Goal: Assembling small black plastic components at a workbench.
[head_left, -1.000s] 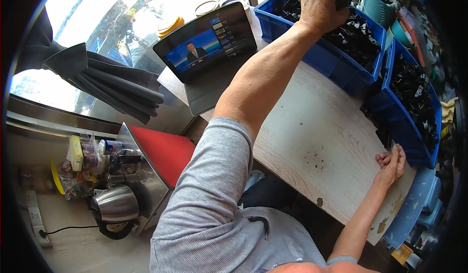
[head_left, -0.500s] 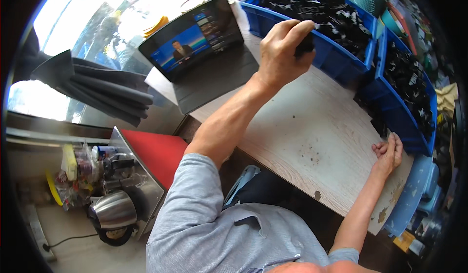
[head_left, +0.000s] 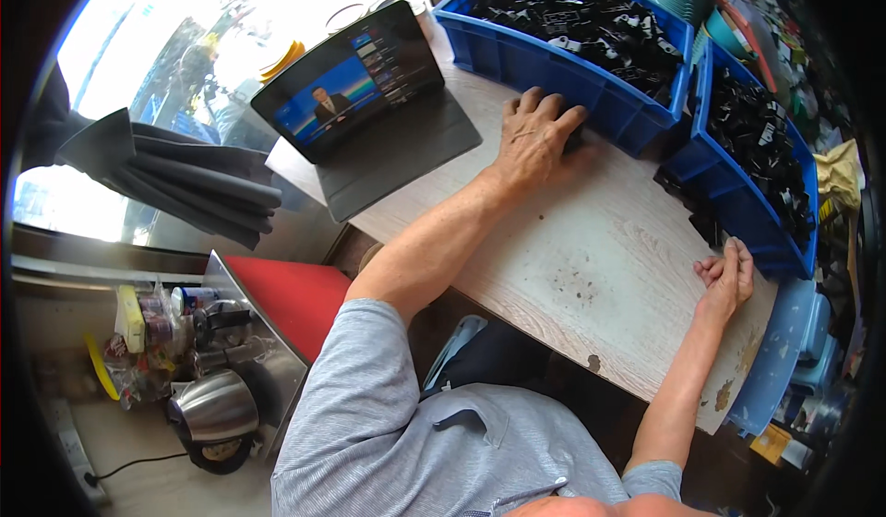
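Note:
My left hand (head_left: 537,143) is low over the pale wooden table (head_left: 600,231), just in front of the larger blue bin (head_left: 544,65). Its fingers curl around a dark clump, seemingly black plastic parts (head_left: 573,139), mostly hidden; the thumb is blurred. On the right, my right hand (head_left: 726,284) rests near the table's edge with curled fingers, beside the second blue bin (head_left: 752,208). Whatever its fingertips may pinch is too small to make out. Just beyond them, a few loose black parts (head_left: 706,228) lie along that bin's base. Both bins are heaped with small black parts.
A tablet in a dark folding cover (head_left: 397,157) stands at the table's back left, its screen lit. Lower left are a red-topped surface (head_left: 300,295) and a steel kettle (head_left: 217,406). A blue plastic stool (head_left: 775,360) stands against the right table edge.
My left hand has come down from the larger bin's rim toward the tabletop, the dark clump still at its fingers. My right hand has stayed nearly in place. The view has shifted slightly.

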Action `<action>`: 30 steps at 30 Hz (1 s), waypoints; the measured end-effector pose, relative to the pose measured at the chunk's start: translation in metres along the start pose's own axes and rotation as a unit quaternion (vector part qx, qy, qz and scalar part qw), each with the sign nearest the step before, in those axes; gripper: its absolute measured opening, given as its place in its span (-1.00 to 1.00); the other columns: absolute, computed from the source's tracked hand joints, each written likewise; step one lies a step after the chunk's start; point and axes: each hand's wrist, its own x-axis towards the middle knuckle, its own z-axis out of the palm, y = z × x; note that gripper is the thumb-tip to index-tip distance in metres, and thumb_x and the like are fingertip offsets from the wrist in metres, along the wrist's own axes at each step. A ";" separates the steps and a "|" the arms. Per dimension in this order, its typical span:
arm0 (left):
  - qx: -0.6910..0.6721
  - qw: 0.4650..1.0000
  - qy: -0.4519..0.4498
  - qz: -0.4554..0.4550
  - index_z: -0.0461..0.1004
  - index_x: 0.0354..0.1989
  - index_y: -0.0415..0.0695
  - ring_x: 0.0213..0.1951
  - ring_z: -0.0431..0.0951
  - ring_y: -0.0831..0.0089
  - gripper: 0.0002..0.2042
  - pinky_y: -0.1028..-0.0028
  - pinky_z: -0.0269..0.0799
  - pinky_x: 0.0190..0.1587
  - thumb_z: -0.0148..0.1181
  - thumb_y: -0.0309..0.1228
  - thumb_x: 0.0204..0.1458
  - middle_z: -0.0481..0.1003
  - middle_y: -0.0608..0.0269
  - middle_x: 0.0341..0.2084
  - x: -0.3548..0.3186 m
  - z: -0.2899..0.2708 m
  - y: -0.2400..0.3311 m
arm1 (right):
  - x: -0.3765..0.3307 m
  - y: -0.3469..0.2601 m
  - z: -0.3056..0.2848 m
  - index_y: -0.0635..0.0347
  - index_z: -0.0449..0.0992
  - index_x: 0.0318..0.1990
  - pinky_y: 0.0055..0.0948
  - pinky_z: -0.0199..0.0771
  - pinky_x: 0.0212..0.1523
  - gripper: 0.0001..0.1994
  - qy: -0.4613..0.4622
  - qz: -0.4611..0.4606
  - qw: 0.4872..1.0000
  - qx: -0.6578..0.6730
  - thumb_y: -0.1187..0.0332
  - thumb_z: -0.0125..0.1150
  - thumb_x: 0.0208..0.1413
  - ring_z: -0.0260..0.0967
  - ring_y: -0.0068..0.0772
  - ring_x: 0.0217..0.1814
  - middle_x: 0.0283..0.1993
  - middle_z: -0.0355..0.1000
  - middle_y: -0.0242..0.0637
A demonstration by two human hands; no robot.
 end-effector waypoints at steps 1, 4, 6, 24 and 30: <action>-0.002 1.000 0.014 0.013 0.56 0.04 0.04 0.11 0.41 0.03 -0.49 0.04 0.30 0.08 0.43 -0.05 -0.11 0.51 0.14 -0.02 -0.001 -0.002 0.000 | 0.000 -0.001 0.000 0.21 0.54 -0.06 -0.46 0.55 -0.48 -0.79 0.003 0.002 1.000 -0.008 0.31 0.31 0.24 0.31 -0.61 -0.58 -0.68 0.19 -0.51; -0.021 0.996 0.089 0.020 0.56 0.04 0.04 0.17 0.37 0.03 -0.50 0.02 0.30 0.07 0.44 -0.08 -0.09 0.50 0.14 0.01 0.004 -0.006 0.000 | 0.002 0.001 0.000 0.18 0.54 -0.05 -0.47 0.55 -0.44 -0.77 -0.001 -0.001 1.000 -0.009 0.28 0.32 0.24 0.32 -0.61 -0.57 -0.69 0.19 -0.52; -0.046 0.989 0.134 0.034 0.55 0.03 0.07 0.17 0.35 0.00 -0.53 0.01 0.28 0.08 0.43 -0.10 -0.08 0.48 0.09 0.03 0.016 -0.013 -0.001 | 0.002 0.002 0.001 0.18 0.55 -0.03 -0.47 0.56 -0.44 -0.76 0.007 0.003 1.000 -0.022 0.28 0.32 0.24 0.33 -0.61 -0.57 -0.69 0.19 -0.52; 0.094 0.960 -0.211 -0.161 0.70 -0.04 0.09 0.02 0.64 0.13 -0.51 0.16 0.57 0.01 0.24 0.06 -0.11 0.63 0.08 -0.06 0.179 -0.029 -0.050 | 0.005 0.005 -0.004 0.18 0.55 -0.01 -0.47 0.55 -0.44 -0.76 0.007 -0.001 1.000 -0.024 0.28 0.30 0.25 0.31 -0.60 -0.55 -0.67 0.18 -0.51; 0.136 0.965 -0.152 -0.163 0.70 -0.03 0.07 -0.02 0.67 0.23 -0.53 0.24 0.59 -0.02 0.31 0.03 -0.09 0.67 0.20 -0.12 0.174 -0.010 -0.052 | 0.006 0.006 -0.006 0.16 0.55 -0.02 -0.48 0.55 -0.43 -0.76 0.007 -0.001 1.000 -0.023 0.28 0.31 0.25 0.31 -0.60 -0.54 -0.68 0.17 -0.51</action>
